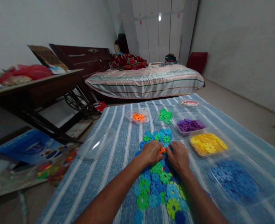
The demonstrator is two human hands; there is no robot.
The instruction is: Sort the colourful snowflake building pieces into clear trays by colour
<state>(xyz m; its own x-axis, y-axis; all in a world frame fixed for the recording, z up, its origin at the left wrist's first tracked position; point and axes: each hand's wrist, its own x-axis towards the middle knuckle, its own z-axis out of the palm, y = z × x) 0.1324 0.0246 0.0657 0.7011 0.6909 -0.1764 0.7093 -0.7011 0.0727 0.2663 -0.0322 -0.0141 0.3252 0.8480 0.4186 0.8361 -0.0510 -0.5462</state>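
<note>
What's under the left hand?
Blue and green notched discs show around the left hand, with orange pieces just beside it. Whatever lies directly beneath its palm is covered.

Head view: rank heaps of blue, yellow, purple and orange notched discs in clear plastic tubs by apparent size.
Largest to smallest:
1. Blue heap
2. Yellow heap
3. Purple heap
4. Orange heap
Nearness to the camera enlarges blue; real sizes unsure.

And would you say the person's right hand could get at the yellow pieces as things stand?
Probably yes: the right hand is close to the clear box of yellow pieces, only striped cloth seems to lie between them, and I see no lid over the pieces.
</note>
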